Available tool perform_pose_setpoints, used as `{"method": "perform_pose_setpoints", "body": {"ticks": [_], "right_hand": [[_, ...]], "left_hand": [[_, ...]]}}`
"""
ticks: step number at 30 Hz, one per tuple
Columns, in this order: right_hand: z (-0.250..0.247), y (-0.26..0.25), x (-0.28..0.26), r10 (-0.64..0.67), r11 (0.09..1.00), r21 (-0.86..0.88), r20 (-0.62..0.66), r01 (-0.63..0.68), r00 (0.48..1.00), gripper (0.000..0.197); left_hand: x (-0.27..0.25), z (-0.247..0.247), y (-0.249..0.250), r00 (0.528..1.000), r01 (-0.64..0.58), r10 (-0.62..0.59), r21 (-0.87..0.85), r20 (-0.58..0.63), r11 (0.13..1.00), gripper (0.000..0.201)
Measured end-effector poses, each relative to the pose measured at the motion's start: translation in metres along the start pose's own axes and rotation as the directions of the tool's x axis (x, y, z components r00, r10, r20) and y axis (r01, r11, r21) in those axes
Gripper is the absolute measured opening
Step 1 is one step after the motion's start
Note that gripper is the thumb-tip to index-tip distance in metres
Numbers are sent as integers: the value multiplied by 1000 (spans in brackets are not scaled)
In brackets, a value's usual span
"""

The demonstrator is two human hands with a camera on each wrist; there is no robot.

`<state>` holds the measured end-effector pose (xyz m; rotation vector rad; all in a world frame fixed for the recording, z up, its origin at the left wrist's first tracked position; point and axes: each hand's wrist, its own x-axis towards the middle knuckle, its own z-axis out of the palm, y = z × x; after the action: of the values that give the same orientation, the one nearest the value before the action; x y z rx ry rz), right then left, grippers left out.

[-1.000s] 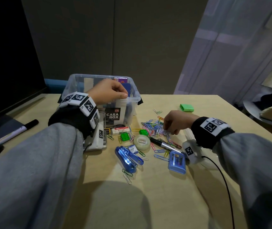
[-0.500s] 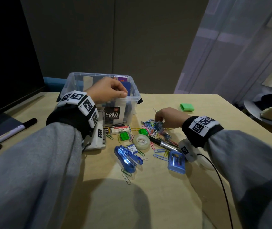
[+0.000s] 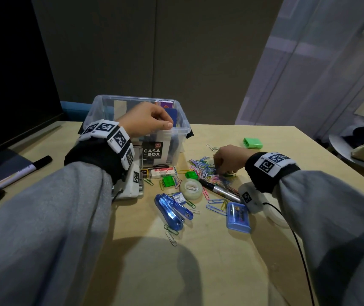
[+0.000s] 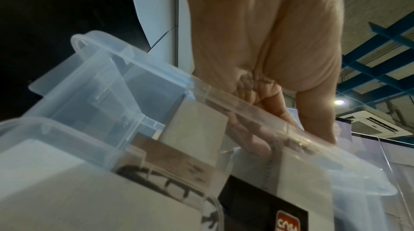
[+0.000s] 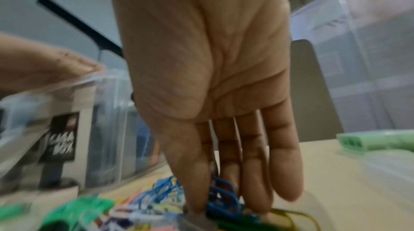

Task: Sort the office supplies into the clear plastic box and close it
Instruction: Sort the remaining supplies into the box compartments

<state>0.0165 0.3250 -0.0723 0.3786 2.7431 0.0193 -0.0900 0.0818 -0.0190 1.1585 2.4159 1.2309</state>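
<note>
The clear plastic box [image 3: 182, 129] stands open at the back of the table, with cards and packets upright inside. My left hand [image 3: 148, 120] grips its front rim [image 4: 156, 68], fingers [image 4: 253, 139] inside and thumb outside. To the right lies a heap of coloured paper clips [image 3: 200, 166]. My right hand [image 3: 227, 157] reaches down into the heap, and its thumb and fingers [image 5: 253, 173] pinch a bunch of blue clips [image 5: 221, 197].
In front of the box lie an eraser [image 3: 162, 172], two green clips [image 3: 168, 181], a tape roll [image 3: 191, 189], a silver pen [image 3: 220, 191], a blue stapler [image 3: 170, 212] and a blue case [image 3: 238, 217]. A green case [image 3: 252, 143] sits further right, a marker [image 3: 22, 171] at the left.
My right hand has slid a little left and further back over the paper clip heap and closed its fingers on clips. The left hand has stayed on the box rim.
</note>
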Motion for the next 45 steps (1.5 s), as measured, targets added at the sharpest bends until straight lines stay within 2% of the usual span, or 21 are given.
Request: {"method": "perform_pose_setpoints", "body": {"ticks": [4,8,11,13,15,17,19,21,25,30,35,39,42,45], "right_hand": [[-2,15,-6,12,980,199,45,-21,999,17],[-5,26,-11,54,969,241,2,-53,999,15],[-6,26,-15,116,982,154,-32,-110,993,5],[-3,21,-14,92,994,61,-69,-87,993,19],[-1,12,-14,-28,1000,1,-148,29,989,22],[1,1,-13,-161,987,-27,-170,159,972,17],[1,-11,-12,-204,976,-96,-90,196,975,21],[1,-19,-10,-180,967,-183,-6,176,984,32],[2,-23,-7,-168,962,-215,29,170,985,37],[3,-17,-12,-178,977,-113,27,180,984,19],[3,-7,-15,-173,984,36,-52,175,984,22],[-3,3,-18,-178,936,301,-40,182,983,11],[-9,6,-22,-185,882,433,-44,185,982,19],[-14,7,-25,-159,874,457,-47,162,986,23]], "left_hand": [[-1,0,1,1000,-3,3,6,4,1000,15],[-1,0,2,1000,1,-1,5,9,1000,18],[-2,0,3,1000,4,-4,6,5,1000,17],[-2,0,3,1000,7,-7,7,5,1000,17],[-2,1,3,1000,9,-9,7,6,1000,17],[-2,0,2,1000,10,-10,4,4,1000,17],[-1,0,2,1000,11,-11,1,-2,1000,17],[-1,1,2,1000,14,-14,-3,-4,1000,17],[-1,0,2,1000,12,-13,-6,-4,1000,16],[-1,1,3,1000,13,-13,-14,-3,1000,16],[-2,0,2,1000,15,-15,-19,-4,1000,16],[-2,0,3,1000,19,-19,-17,5,1000,15],[-2,0,3,1000,22,-22,-23,5,999,16],[-2,1,3,1000,19,-19,-14,4,1000,14]]}}
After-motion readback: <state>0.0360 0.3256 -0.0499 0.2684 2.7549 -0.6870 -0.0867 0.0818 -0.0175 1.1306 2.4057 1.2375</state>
